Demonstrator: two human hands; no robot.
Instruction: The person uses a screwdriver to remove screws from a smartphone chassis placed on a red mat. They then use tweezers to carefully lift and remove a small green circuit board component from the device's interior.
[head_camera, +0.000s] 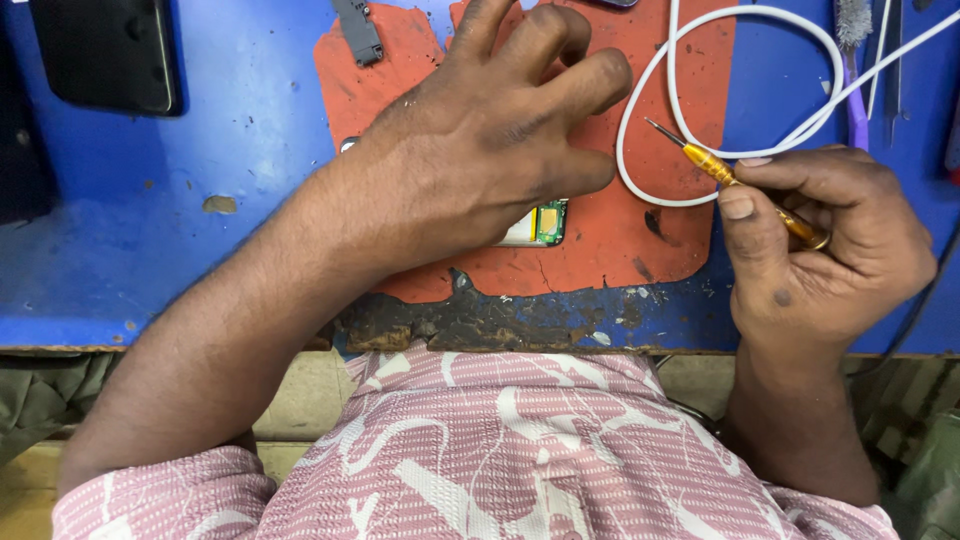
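While left hand (490, 130) splays open over the opened phone (540, 222), right hand (820, 240) grips a gold screwdriver (735, 182) — thin, tip up-left.

The person wears a short-sleeved shirt of dusty pink cloth (520, 450), finely striped in white and crossed by loose white swirls and thicker curved bands; the left sleeve (160, 500) ends above the elbow at the near left edge, its hem slightly bunched; the right sleeve (840, 520) shows only as a strip at the near right; both forearms are bare; the left hand (480, 140) and right hand (830, 250) carry no rings, watch or gloves; the thumbnails are short.
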